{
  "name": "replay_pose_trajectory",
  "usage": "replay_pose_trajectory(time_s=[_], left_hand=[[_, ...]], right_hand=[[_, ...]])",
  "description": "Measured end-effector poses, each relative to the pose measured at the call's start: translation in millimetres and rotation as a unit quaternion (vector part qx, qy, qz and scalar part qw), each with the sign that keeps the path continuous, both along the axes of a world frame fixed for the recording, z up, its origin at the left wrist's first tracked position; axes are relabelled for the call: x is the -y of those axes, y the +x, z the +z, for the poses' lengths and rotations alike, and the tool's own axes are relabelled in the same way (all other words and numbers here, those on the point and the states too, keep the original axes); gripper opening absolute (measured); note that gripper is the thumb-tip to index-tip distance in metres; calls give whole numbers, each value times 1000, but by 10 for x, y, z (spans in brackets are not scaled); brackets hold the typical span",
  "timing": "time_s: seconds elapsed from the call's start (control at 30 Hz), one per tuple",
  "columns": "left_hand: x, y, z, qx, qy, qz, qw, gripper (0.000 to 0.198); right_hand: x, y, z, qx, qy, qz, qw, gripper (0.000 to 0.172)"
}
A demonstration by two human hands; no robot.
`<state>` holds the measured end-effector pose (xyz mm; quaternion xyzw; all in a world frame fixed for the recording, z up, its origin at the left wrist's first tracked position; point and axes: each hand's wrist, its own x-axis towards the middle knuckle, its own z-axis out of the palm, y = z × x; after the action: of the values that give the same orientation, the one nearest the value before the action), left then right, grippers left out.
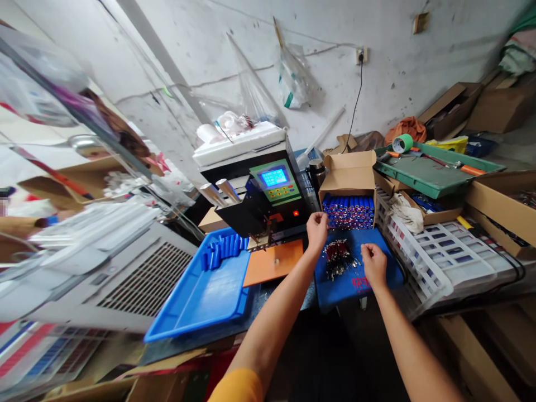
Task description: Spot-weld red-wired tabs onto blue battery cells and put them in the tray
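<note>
My left hand (317, 230) is raised in front of the machine, fingers closed in a pinch beside an open cardboard box (350, 172). Blue cylindrical cells (348, 212) are packed in that box, their ends facing me. Over the blue stool-like surface (379, 240), my right hand (373, 263) is also pinched closed. Whatever either hand holds is too small or hidden to make out. A bundle of short red and black wires (340, 258) with pale tips lies on the blue surface, between and below my hands.
A machine with a lit display (275, 177) stands ahead, an orange plate (274, 262) before it. To its left, a blue tray (196, 312) has several blue cells at its far end. A white crate (419, 262) and a green tray (444, 187) stand at right.
</note>
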<state>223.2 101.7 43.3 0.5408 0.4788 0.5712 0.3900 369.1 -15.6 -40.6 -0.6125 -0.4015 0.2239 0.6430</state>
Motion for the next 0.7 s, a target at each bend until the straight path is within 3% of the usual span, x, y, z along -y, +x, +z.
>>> replay_pose_trajectory(time_s=[0.07, 0.2, 0.4, 0.53, 0.63, 0.7], left_hand=[[257, -220, -6, -69, 37, -44, 996, 24], [881, -846, -104, -219, 94, -62, 969, 23], [1730, -1649, -601, -337, 110, -114, 928, 16], [1910, -1801, -837, -287, 93, -65, 951, 17], [1908, -1795, -842, -244, 82, -44, 965, 17], [1897, -1792, -816, -226, 82, -49, 969, 17]], right_hand=[[-6, 9, -9, 3, 3, -1, 1000, 38], [-18, 25, -2, 16, 1, -8, 1000, 38], [-64, 18, 8, 53, -13, -7, 998, 35], [-98, 5, 12, 113, -29, -11, 993, 29], [-137, 8, 105, 169, -71, 19, 983, 24], [-201, 2, 259, 218, -94, 42, 971, 21]])
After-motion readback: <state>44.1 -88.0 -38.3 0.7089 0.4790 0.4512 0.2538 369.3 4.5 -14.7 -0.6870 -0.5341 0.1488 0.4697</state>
